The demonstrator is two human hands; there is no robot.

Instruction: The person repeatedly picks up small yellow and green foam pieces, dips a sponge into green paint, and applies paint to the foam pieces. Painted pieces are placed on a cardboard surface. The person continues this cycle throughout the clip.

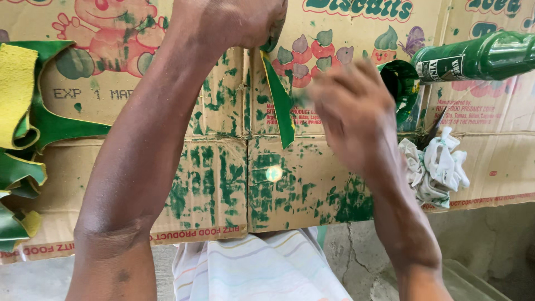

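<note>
A green bottle (473, 58) lies right of the grip, a crumpled rag (437, 167) below it; green and yellow scraps (22, 134) sit far left.
</note>
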